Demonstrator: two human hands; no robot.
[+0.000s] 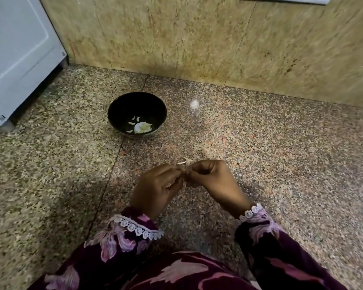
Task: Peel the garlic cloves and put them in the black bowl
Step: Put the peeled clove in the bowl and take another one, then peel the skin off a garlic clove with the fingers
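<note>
A black bowl (pixel 137 114) stands on the speckled stone floor, ahead and left of my hands. Inside it lie several pale garlic pieces (pixel 142 127). My left hand (pixel 157 186) and my right hand (pixel 210 177) meet fingertip to fingertip over the floor, both pinching a small garlic clove (pixel 184 174) that is mostly hidden between the fingers. A thin strip of pale garlic skin (pixel 183 161) shows just beyond the fingertips; whether it lies on the floor or hangs from the clove I cannot tell.
A white appliance (pixel 19 55) stands at the far left on the floor. A tan stone wall (pixel 218 38) runs across the back. The speckled floor (pixel 281 153) stretches to the right. Dark floral sleeves and a lap fill the bottom of the view.
</note>
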